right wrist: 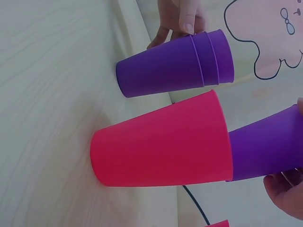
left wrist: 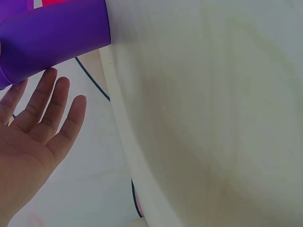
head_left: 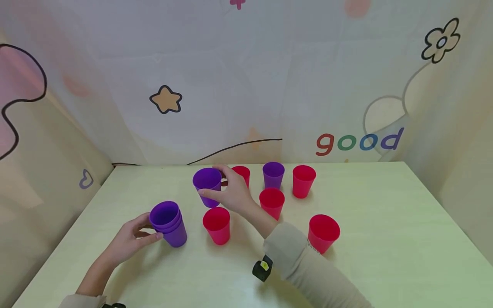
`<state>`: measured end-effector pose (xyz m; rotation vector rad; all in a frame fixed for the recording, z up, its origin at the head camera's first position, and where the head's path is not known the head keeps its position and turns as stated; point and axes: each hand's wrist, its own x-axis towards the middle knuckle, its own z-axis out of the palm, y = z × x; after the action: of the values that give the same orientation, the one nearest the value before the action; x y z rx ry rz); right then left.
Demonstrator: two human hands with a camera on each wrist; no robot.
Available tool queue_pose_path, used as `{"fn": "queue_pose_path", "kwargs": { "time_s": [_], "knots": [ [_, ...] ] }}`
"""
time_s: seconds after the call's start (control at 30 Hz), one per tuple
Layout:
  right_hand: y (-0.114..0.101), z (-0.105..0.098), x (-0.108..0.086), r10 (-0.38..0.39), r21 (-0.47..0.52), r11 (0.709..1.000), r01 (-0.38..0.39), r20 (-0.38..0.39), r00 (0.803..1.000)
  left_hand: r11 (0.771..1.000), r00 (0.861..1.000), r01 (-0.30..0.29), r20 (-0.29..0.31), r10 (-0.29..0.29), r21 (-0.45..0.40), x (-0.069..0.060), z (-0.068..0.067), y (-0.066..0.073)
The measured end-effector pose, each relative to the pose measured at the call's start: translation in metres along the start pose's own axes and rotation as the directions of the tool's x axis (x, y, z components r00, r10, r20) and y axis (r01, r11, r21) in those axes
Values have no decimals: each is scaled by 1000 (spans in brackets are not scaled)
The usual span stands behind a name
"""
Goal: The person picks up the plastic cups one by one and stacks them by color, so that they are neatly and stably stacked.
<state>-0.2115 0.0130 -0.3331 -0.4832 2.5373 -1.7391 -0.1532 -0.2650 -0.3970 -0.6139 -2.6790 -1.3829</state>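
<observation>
Between the thumb and fingers of my left hand (head_left: pixel 128 240) is an upright stack of three nested purple cups (head_left: pixel 175 233), at the left of the table. In the left wrist view the other fingers (left wrist: pixel 59 101) of that hand spread away from the purple wall. Farther back, my right hand (head_left: pixel 234 191) grips a single purple cup (head_left: pixel 208 183) by its sides, mouth up. A red cup (head_left: pixel 217 231) stands just in front of it, right of the stack. In the right wrist view this red cup (right wrist: pixel 161 144) hides the held cup's base.
Behind the right hand are a partly hidden red cup (head_left: pixel 242 173), a purple cup (head_left: pixel 273 175) and another red cup (head_left: pixel 303 182). One red cup (head_left: pixel 271 203) stands beside the right wrist, and another (head_left: pixel 323 233) right of the sleeve. A printed curtain (head_left: pixel 231 85) borders the table's back edge.
</observation>
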Motion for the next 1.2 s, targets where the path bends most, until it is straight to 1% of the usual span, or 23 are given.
{"fn": "queue_pose_path", "kwargs": {
  "time_s": [0.13,0.4,0.6,0.77,0.9,1.2],
  "knots": [
    [-5,0,-3,-20,13,1000,20,-4,1000,1000,1000,5,2,-5,-4,-1,1,0],
    [-10,-1,-6,-69,39,997,68,7,998,1000,1000,-3,-2,3,-9,-3,2,-1],
    [-16,-3,-9,-96,63,994,95,15,995,1000,1000,-12,-5,12,-12,-3,3,-2],
    [-22,-3,-11,-130,91,988,127,25,991,1000,1000,-5,-3,5,-13,-2,3,0],
    [-29,-2,-10,-145,93,986,141,32,989,1000,1000,-3,-6,3,-7,-2,3,2],
    [-45,3,-8,-210,90,975,205,52,976,999,999,-30,-18,30,-10,1,1,3]
  ]
}}
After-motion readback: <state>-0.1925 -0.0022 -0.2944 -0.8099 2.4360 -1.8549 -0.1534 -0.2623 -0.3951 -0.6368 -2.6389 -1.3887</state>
